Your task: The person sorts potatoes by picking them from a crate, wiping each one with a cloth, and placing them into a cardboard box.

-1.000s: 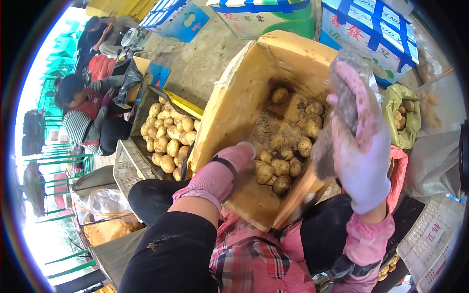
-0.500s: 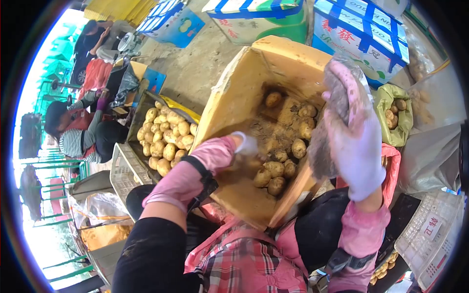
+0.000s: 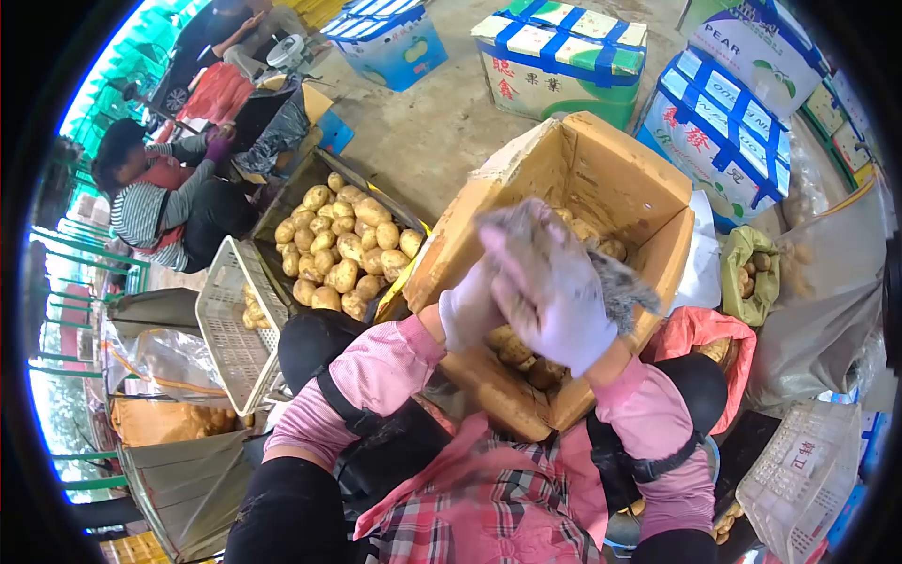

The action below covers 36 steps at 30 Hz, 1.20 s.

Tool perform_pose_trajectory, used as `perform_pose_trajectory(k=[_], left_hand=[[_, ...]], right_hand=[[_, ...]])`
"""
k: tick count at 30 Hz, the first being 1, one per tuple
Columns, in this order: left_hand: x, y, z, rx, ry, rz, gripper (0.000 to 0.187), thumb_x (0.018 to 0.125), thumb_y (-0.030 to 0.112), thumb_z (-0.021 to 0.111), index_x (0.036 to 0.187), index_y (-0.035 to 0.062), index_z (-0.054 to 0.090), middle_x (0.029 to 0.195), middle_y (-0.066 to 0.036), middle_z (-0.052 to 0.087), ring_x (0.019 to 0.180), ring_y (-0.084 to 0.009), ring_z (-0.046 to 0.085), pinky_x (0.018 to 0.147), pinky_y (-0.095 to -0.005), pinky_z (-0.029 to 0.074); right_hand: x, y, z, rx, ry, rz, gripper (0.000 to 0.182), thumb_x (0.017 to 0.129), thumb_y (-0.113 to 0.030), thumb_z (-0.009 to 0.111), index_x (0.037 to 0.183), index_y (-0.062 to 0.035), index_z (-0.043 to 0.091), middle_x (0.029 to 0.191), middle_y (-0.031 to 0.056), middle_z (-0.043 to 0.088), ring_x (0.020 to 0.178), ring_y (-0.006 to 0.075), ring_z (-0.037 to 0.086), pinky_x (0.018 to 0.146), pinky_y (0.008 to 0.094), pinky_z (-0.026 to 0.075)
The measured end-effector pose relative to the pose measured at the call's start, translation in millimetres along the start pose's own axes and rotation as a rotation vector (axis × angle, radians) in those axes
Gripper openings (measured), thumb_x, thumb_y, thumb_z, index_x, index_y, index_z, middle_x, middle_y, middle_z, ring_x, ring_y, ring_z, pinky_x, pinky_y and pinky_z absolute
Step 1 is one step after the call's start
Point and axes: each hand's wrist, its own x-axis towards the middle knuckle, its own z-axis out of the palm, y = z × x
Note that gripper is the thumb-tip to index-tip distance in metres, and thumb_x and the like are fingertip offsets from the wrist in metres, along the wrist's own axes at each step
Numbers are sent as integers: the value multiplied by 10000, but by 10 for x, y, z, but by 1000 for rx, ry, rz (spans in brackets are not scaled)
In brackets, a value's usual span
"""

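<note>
An open cardboard box (image 3: 470,211) stands tilted between my knees, with several dirty potatoes (image 3: 513,348) inside. Above it my gloved hands meet. My right hand (image 3: 554,305) is wrapped round a dirty grey cloth (image 3: 620,287), which trails out to the right. Its glove is soiled at the fingers. Pressed against it from the left is my left hand (image 3: 470,305), whose fingers are mostly hidden behind the right hand and the cloth. Whether a potato lies between the hands cannot be seen.
Left of the box is a crate of cleaner potatoes (image 3: 338,249), beside a white plastic basket (image 3: 235,329). Taped fruit cartons (image 3: 564,61) stand beyond. Right are a green sack (image 3: 749,273) and a red sack (image 3: 719,324). A co-worker (image 3: 174,197) sits at the left.
My left hand has come up out of the box and my right hand has moved left, so the two now meet with the cloth. The view has shifted, showing more of the cartons.
</note>
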Motion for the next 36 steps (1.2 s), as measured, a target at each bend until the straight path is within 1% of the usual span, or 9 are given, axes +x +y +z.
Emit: perform_pose_trajectory(k=[8, 10, 15, 20, 26, 28, 31, 35, 36], left_hand=[[282, 274, -112, -686, -100, -670, 460, 994, 461, 414, 1157, 62, 575, 916, -108, 663, 741, -211, 682, 492, -268, 522], [221, 77, -224, -551, -143, -439, 381, 946, 312, 534, 1238, 68, 513, 1064, -106, 635, 916, -191, 650, 771, -307, 477], [75, -109, -63, -701, 144, -351, 418, 947, 252, 562, 1307, 62, 468, 1199, -115, 607, 1062, -169, 612, 966, -336, 431], [290, 126, -100, -916, -66, -779, 567, 1007, 496, 311, 1190, 24, 568, 992, -170, 663, 667, -259, 638, 333, -264, 374], [338, 276, 18, -1171, 593, -893, 540, 1004, 487, 373, 1228, 29, 548, 1095, -200, 635, 891, -266, 669, 447, -319, 515], [284, 260, 64, -1210, 570, -898, 568, 995, 519, 378, 1243, 36, 544, 1094, -205, 632, 885, -269, 667, 446, -317, 530], [235, 28, -178, -919, -218, -796, 659, 968, 617, 375, 1265, 52, 539, 1055, -213, 636, 812, -284, 666, 380, -284, 510], [205, -78, -306, -1301, -196, -935, 703, 944, 696, 342, 1174, 73, 571, 860, -185, 657, 607, -292, 633, 301, -264, 435], [150, -86, -291, -994, -161, -900, 688, 948, 697, 339, 1155, 84, 573, 812, -150, 658, 553, -235, 623, 319, -240, 420]], right_hand=[[9, 740, 333, 857, 236, 922, 217, 979, -95, 524, 1125, 24, 632, 1056, 139, 696, 902, 175, 674, 837, 298, 531], [73, 601, 159, 955, 331, 977, 235, 971, -83, 523, 1161, 12, 626, 1135, 142, 675, 952, 204, 672, 870, 333, 527], [46, 94, 208, -13, 44, 8, 268, 952, -174, 543, 1198, -126, 638, 1209, 168, 635, 1111, 366, 608, 987, 443, 468], [-26, 620, 171, 354, 54, 715, 270, 980, -232, 503, 1081, -56, 680, 966, 165, 707, 888, 336, 682, 795, 396, 535], [22, 260, 127, 46, 205, 141, 253, 971, -197, 528, 1102, -40, 676, 1051, 180, 693, 965, 316, 679, 834, 358, 528], [-20, 241, 172, 206, 146, 278, 247, 977, -196, 529, 1105, -44, 675, 1056, 188, 686, 978, 322, 676, 837, 349, 527], [-35, 582, 70, 362, 94, 613, 261, 995, -210, 518, 1113, -32, 670, 1059, 158, 694, 946, 267, 689, 834, 344, 529], [81, 347, 184, 1545, 381, 690, 311, 985, -243, 564, 1212, -37, 621, 1229, 52, 636, 1109, 174, 604, 956, 353, 479], [41, 169, 125, 929, 138, 520, 349, 961, -244, 606, 1240, -35, 598, 1269, 79, 618, 1164, 198, 585, 985, 361, 455]])
